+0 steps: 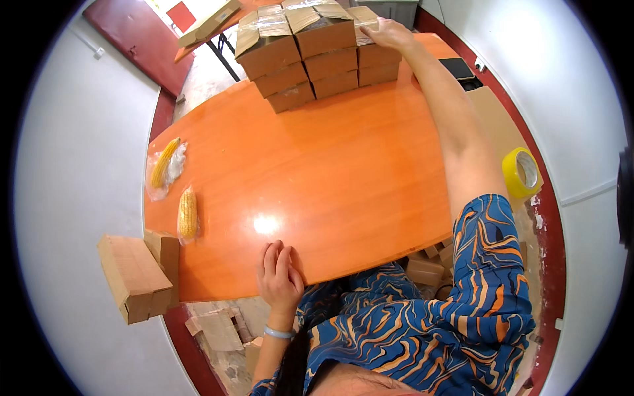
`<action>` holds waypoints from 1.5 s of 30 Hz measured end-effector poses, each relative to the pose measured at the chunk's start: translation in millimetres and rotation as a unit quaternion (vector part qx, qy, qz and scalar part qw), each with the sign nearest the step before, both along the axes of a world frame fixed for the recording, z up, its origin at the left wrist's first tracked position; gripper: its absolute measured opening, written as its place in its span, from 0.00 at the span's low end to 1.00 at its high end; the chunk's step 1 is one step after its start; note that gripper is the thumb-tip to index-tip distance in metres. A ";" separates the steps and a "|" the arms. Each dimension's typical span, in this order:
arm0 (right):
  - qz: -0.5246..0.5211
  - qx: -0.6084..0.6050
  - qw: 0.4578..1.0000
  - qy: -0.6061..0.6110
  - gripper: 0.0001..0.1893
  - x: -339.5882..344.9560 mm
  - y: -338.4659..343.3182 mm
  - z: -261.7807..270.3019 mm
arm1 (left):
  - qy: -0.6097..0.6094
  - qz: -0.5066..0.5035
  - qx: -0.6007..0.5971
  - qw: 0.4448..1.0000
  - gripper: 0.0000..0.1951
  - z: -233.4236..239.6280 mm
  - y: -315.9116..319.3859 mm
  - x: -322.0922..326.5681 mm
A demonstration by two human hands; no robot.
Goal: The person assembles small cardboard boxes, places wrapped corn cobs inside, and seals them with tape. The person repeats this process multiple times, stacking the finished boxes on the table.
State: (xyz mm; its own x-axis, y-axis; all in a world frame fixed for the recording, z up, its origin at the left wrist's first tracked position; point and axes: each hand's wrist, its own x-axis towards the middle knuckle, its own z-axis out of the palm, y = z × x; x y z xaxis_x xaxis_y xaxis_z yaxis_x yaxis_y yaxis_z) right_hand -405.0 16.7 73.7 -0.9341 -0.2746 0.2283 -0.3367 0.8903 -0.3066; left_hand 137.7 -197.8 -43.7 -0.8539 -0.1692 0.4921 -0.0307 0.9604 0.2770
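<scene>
At the far side of the table, my right hand is stretched out against a taped cardboard box at the right of a stack. Its fingers lie at the box's upper side; whether they grip it is unclear. The stack of brown cardboard boxes stands in three columns, with clear tape over the top flaps. My left hand rests on the near edge of the orange wooden table, holding nothing, fingers loosely bent. A pale bracelet circles that wrist.
Two corn cobs in clear plastic, one farther and one nearer, lie at the left. Cardboard boxes jut past the near-left corner. A yellow tape roll sits on cardboard at right, near a dark flat device. Walls flank both sides.
</scene>
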 end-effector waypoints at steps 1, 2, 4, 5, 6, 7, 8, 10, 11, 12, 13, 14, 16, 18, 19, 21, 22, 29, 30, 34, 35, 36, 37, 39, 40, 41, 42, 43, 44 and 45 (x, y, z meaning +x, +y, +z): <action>-0.007 -0.002 1.000 0.003 0.50 -4.6 2.0 -3.3 | 0.003 -0.003 -0.002 1.000 0.16 0.1 0.0 -0.3; -0.015 -0.003 1.000 0.006 0.50 -8.6 3.6 -8.0 | 0.006 -0.006 -0.004 1.000 0.16 -0.1 0.1 -0.7; -0.024 -0.021 0.999 0.034 0.47 -6.6 6.4 -12.7 | 0.005 -0.006 -0.006 1.000 0.17 -3.2 -2.1 0.6; -0.029 -0.036 0.997 0.058 0.45 -0.5 10.0 -12.6 | 0.004 -0.007 -0.006 1.000 0.17 -5.1 -3.2 1.7; -0.035 -0.050 0.995 0.083 0.43 5.7 14.1 -12.3 | 0.008 -0.008 -0.007 1.000 0.17 -5.6 -3.3 1.5; -0.036 -0.061 0.993 0.089 0.43 11.7 19.6 -11.3 | 0.012 -0.010 -0.008 1.000 0.17 -5.7 -2.9 0.0; -0.035 -0.076 0.992 0.095 0.42 21.5 23.7 -6.8 | 0.016 -0.010 -0.011 1.000 0.17 -3.2 -1.4 0.9; -0.015 -0.105 0.988 0.115 0.41 42.8 35.3 -3.9 | 0.016 -0.005 -0.005 1.000 0.16 -2.6 -0.3 2.0; 0.003 -0.121 0.984 0.130 0.41 55.4 43.9 -4.6 | 0.016 -0.005 -0.002 1.000 0.16 -2.7 0.6 1.8; 0.022 -0.137 0.980 0.146 0.41 70.8 51.6 -4.1 | 0.022 -0.009 -0.003 1.000 0.16 -2.2 1.4 1.2; 0.053 -0.167 0.974 0.143 0.39 92.2 56.5 -4.2 | 0.028 -0.011 -0.005 1.000 0.15 -2.3 1.5 0.6; 0.082 -0.196 0.967 0.141 0.38 116.9 63.7 -7.0 | 0.033 -0.014 -0.007 0.999 0.15 -2.9 1.8 0.5; 0.164 -0.252 0.952 0.047 0.30 186.6 71.9 -3.4 | 0.040 -0.004 -0.014 0.999 0.14 -6.6 -0.4 5.0; 0.254 -0.294 0.914 -0.114 0.19 253.2 87.8 -12.0 | 0.049 -0.003 -0.009 0.999 0.14 -8.4 -1.6 5.9; 0.297 -0.313 0.883 -0.184 0.15 277.3 99.0 -25.0 | 0.052 -0.004 -0.002 0.999 0.14 -8.7 -1.0 5.6; 0.347 -0.343 0.818 -0.305 0.13 334.0 119.7 -43.3 | 0.057 -0.008 0.002 0.998 0.14 -10.1 1.1 3.4; 0.341 -0.341 0.807 -0.342 0.13 358.0 132.2 -50.4 | 0.058 -0.013 0.000 0.998 0.14 -11.6 1.4 0.0; 0.216 -0.276 0.758 -0.550 0.12 429.1 220.5 -113.3 | 0.036 -0.039 0.015 0.998 0.13 -24.5 -8.9 -7.7; 0.227 -0.328 0.735 -0.549 0.12 426.1 237.5 -137.4 | 0.029 -0.034 0.035 0.998 0.13 -30.6 -13.2 5.6; 0.011 -0.383 0.810 -0.443 0.16 426.1 328.3 -200.9 | 0.007 -0.059 -0.003 0.998 0.12 -33.0 -14.0 -1.3; -0.045 -0.400 0.814 -0.419 0.16 429.1 348.9 -214.6 | 0.000 -0.061 -0.001 0.998 0.12 -32.5 -14.0 -4.7; -0.091 -0.418 0.814 -0.393 0.16 429.5 367.5 -231.7 | -0.004 -0.058 -0.006 0.998 0.12 -28.8 -12.5 -7.1; -0.137 -0.431 0.814 -0.365 0.16 431.0 382.6 -247.3 | -0.011 -0.066 0.022 0.998 0.11 -30.7 -17.3 -10.8; -0.212 -0.478 0.780 -0.343 0.16 438.2 411.8 -284.6 | -0.026 -0.078 0.073 0.994 0.11 -35.1 -21.3 -17.7; -0.246 -0.499 0.761 -0.333 0.15 440.8 420.3 -299.6 | -0.023 -0.088 -0.007 0.996 0.11 -27.6 -5.6 -21.8; -0.268 -0.500 0.749 -0.341 0.15 444.6 429.0 -313.5 | -0.026 -0.111 0.005 0.993 0.12 -23.3 12.8 -28.0; -0.288 -0.500 0.738 -0.350 0.15 448.1 434.0 -324.3 | -0.028 -0.133 0.017 0.991 0.12 -22.8 32.3 -33.7; -0.308 -0.500 0.725 -0.359 0.15 452.6 435.6 -336.4 | -0.032 -0.154 0.028 0.987 0.13 -20.4 51.4 -39.5; -0.316 -0.493 0.718 -0.376 0.16 455.2 436.0 -352.1 | -0.041 -0.189 0.015 0.981 0.14 -16.4 72.4 -47.5; -0.322 -0.487 0.711 -0.391 0.16 456.9 436.1 -364.5 | -0.047 -0.223 0.002 0.974 0.15 -7.6 95.0 -55.5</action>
State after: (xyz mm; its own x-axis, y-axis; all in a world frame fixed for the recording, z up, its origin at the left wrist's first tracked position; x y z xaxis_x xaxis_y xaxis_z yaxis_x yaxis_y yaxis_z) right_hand 51.8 452.8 -290.8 -0.7400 0.2014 -0.6418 0.6582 0.0201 -0.7526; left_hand 82.2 -102.9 -51.3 -0.8839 0.2276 0.4086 0.3644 0.8828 0.2965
